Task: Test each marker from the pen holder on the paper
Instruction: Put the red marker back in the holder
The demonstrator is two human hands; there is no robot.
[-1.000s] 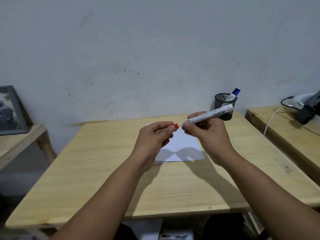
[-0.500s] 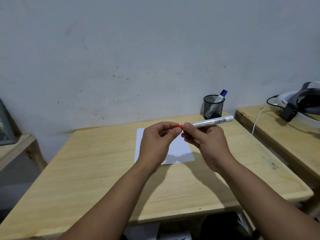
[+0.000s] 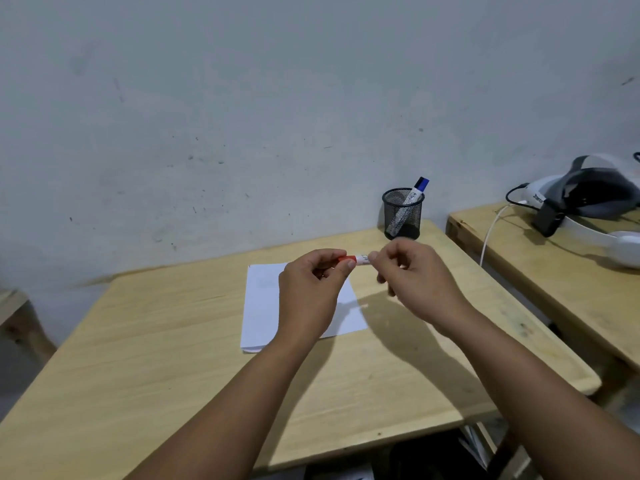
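Above the white paper point(image 3: 263, 306) I hold a white marker point(image 3: 363, 259) with a red cap point(image 3: 346, 259). My left hand point(image 3: 311, 289) pinches the red cap end. My right hand point(image 3: 415, 282) closes around the white barrel, most of which is hidden behind its fingers. The paper lies flat on the wooden table point(image 3: 173, 358). At the table's far right corner stands a black mesh pen holder point(image 3: 403, 213) with one blue-capped marker point(image 3: 414, 194) leaning in it.
A second wooden table point(image 3: 554, 271) stands to the right across a narrow gap, carrying a white and grey headset point(image 3: 588, 202) and a white cable point(image 3: 488, 237). A grey wall runs behind both tables. Another table edge point(image 3: 14, 306) shows at far left.
The marker's barrel, which stuck out past my right hand toward the holder, is now mostly hidden inside that hand. The view has shifted, so the paper shows more fully.
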